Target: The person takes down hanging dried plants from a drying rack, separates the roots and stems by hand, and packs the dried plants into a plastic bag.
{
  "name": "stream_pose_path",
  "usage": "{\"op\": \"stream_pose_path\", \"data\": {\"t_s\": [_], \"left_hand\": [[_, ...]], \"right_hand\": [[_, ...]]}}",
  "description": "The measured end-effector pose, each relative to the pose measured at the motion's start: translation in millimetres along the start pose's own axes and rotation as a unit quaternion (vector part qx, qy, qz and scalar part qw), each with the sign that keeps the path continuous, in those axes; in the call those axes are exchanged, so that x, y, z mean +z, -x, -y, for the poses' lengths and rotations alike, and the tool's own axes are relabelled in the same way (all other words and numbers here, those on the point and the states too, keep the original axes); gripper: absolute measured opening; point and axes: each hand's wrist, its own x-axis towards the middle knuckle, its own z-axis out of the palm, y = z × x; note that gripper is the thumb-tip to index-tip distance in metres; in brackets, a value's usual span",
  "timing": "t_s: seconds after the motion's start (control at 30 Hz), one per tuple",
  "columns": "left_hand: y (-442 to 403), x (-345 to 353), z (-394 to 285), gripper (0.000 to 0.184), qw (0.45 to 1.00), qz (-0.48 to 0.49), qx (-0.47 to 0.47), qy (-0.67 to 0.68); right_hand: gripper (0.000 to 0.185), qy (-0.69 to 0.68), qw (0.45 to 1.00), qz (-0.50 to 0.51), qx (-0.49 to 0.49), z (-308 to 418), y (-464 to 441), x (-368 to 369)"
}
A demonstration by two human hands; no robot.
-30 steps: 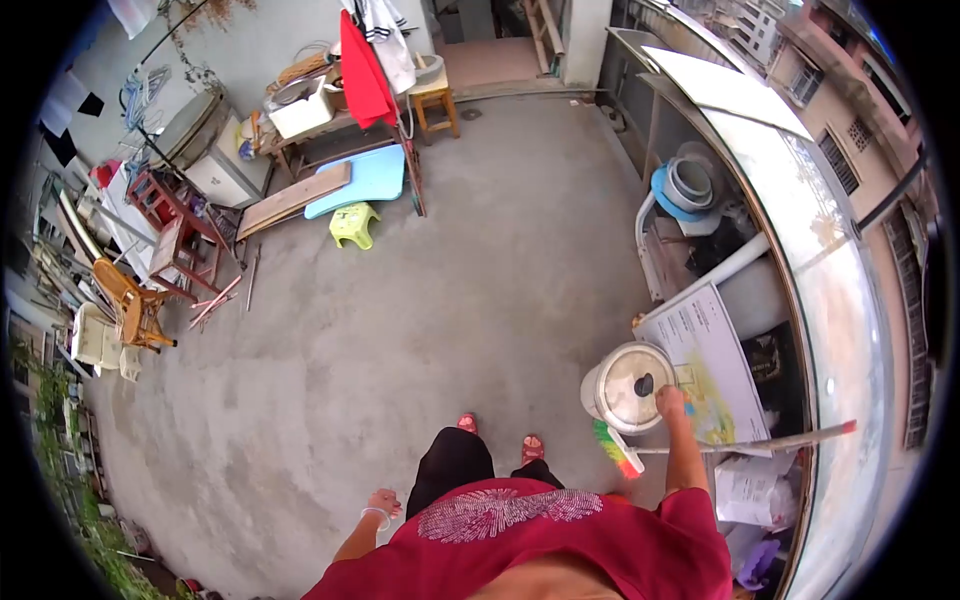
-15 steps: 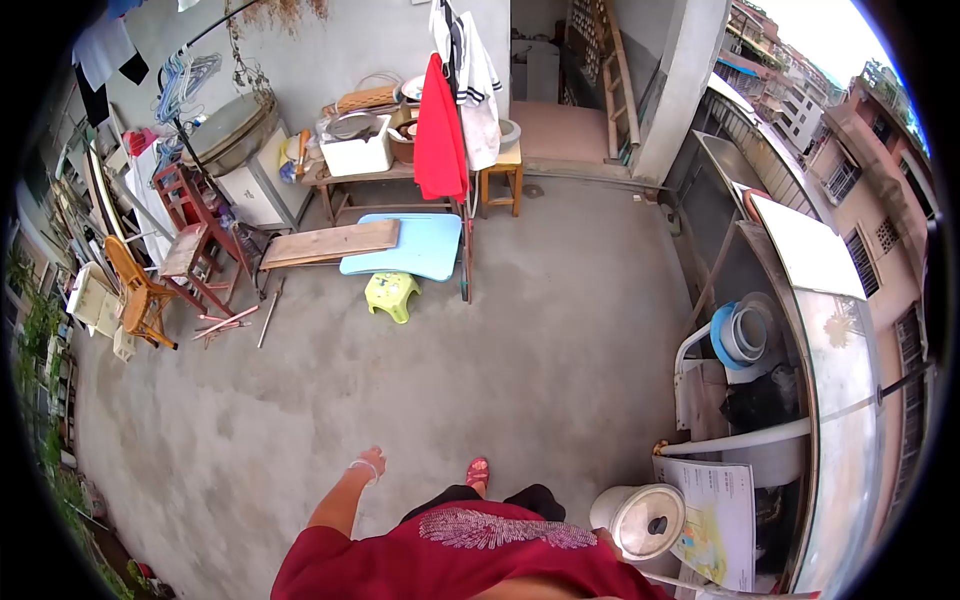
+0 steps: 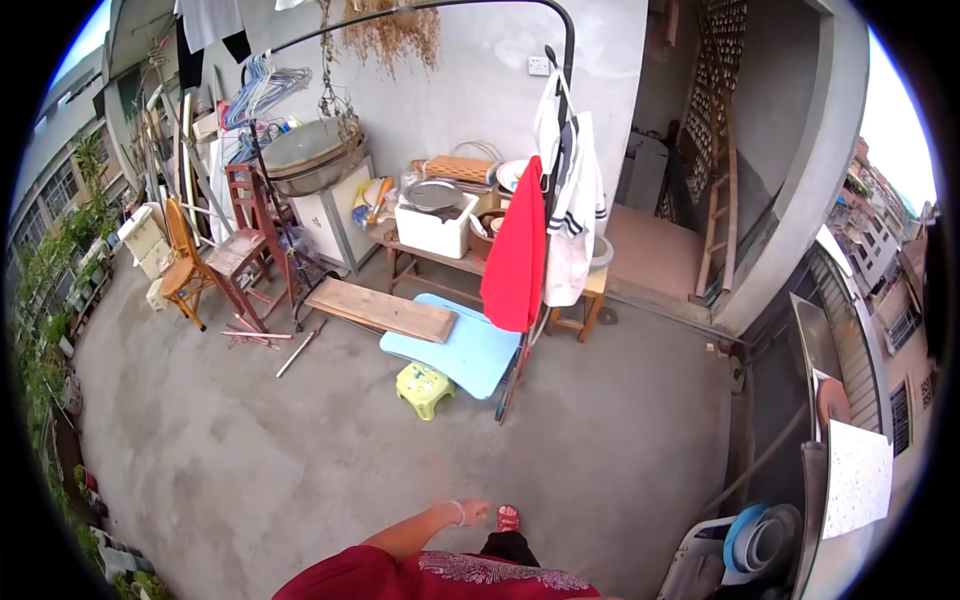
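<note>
Head view: left hand [image 3: 474, 513] at bottom centre, in front of the floor [image 3: 300, 460], bracelet [image 3: 459, 512] on the wrist. Fingers look partly curled; too small to tell how wide the grip is or whether anything's in it. Right hand out of frame, can't tell its grip. Arm comes out of a dark red top [image 3: 350, 575], bottom edge. Red sandal [image 3: 508, 518] shows just right of the hand in the picture.

Nearest loose item up-frame is the green stool [image 3: 424, 389]: upright on the floor, centre, slightly left, well apart from the hand. Blue board [image 3: 480, 365] right behind it, wood plank [image 3: 385, 310] lying partly over the board's left end.

Above the board, red cloth [image 3: 515, 260] and white shirt [image 3: 572, 215] hang side by side. Bench [image 3: 448, 262] behind, upper centre, white box [image 3: 437, 232] on it. Cabinet [image 3: 322, 235] left of that, then red chair [image 3: 237, 250] and cane chair [image 3: 183, 275]. Plants [image 3: 50, 270] down the left edge. Lower right: blue basin [image 3: 738, 535] against grey basin [image 3: 770, 540]. Ladder [image 3: 720, 215] leans upper right.
</note>
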Motion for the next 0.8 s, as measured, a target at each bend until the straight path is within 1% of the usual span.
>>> {"op": "stream_pose_path", "data": {"t_s": [0.03,0.07,0.1,0.13,0.17,0.2,0.23,0.27,0.3,0.33,0.4,0.43,0.47,0.5,0.53,0.57,0.6,0.63,0.67,0.7,0.73,0.77,0.8], "left_hand": [[9,5,25,0.033,1.0,0.02,-0.02,0.01],[21,5,44,0.033,0.996,0.042,-0.027,-0.077],[42,7,74,0.032,0.989,-0.036,-0.139,-0.044],[62,16,101,0.03,0.961,-0.147,-0.234,0.007],[89,1,95,0.029,0.915,-0.214,-0.34,0.048],[121,-20,85,0.026,0.849,-0.271,-0.437,0.123],[142,-14,100,0.025,0.801,-0.32,-0.493,0.11],[160,-5,112,0.025,0.759,-0.348,-0.541,0.103],[178,1,117,0.026,0.738,-0.32,-0.583,0.115],[197,19,134,0.027,0.67,-0.343,-0.587,0.298],[220,39,112,0.027,0.599,-0.358,-0.609,0.378],[229,44,111,0.026,0.643,-0.31,-0.608,0.346],[239,62,103,0.026,0.684,-0.25,-0.604,0.324],[242,66,87,0.026,0.667,-0.227,-0.609,0.363],[256,79,88,0.029,0.678,-0.161,-0.577,0.426],[258,21,32,0.032,0.67,-0.151,-0.579,0.439],[267,43,49,0.032,0.631,-0.12,-0.586,0.495],[272,24,43,0.029,0.612,-0.097,-0.618,0.484],[282,30,55,0.028,0.585,-0.116,-0.623,0.505],[294,41,69,0.027,0.561,-0.138,-0.625,0.525],[303,40,90,0.026,0.542,-0.168,-0.623,0.539],[313,35,111,0.02,0.585,-0.12,-0.624,0.504],[328,81,162,0.021,0.567,-0.148,-0.569,0.577]], "right_hand": [[0.036,0.029,1.0,-0.001,0.002,10,-19,-31],[0.036,0.058,0.998,0.001,0.007,19,-41,-62],[0.036,0.099,0.995,0.008,0.013,22,-71,-84],[0.036,0.154,0.988,0.021,0.022,21,-101,-107],[0.036,0.231,0.972,0.041,0.031,8,-151,-133],[0.036,0.317,0.946,0.067,0.025,-4,-214,-159],[0.032,0.3,0.948,-0.107,0.017,73,-157,-198],[0.03,0.168,0.966,-0.191,-0.046,148,-88,-246],[0.026,0.565,0.789,-0.12,-0.21,175,-127,-276],[0.029,0.159,0.966,-0.19,-0.072,239,-112,-289],[0.023,0.205,0.925,-0.24,-0.214,324,-111,-305],[0.021,0.231,0.893,-0.267,-0.28,366,-111,-314],[0.02,0.071,0.899,-0.28,-0.33,393,-96,-305],[0.021,0.115,0.858,-0.304,-0.398,419,-86,-291],[0.023,0.053,0.832,-0.264,-0.485,433,-78,-268],[0.023,0.026,0.828,-0.218,-0.516,445,-65,-247],[0.023,0.069,0.839,-0.174,-0.51,444,-59,-224],[0.024,0.101,0.841,-0.139,-0.513,453,-60,-204],[0.023,0.122,0.853,-0.128,-0.492,452,-55,-185],[0.022,0.141,0.862,-0.123,-0.471,434,-59,-162],[0.021,0.056,0.896,-0.056,-0.437,387,-135,-128],[0.021,0.148,0.894,-0.064,-0.418,384,-130,-112],[0.021,0.228,0.886,-0.062,-0.398,382,-120,-96]]}}
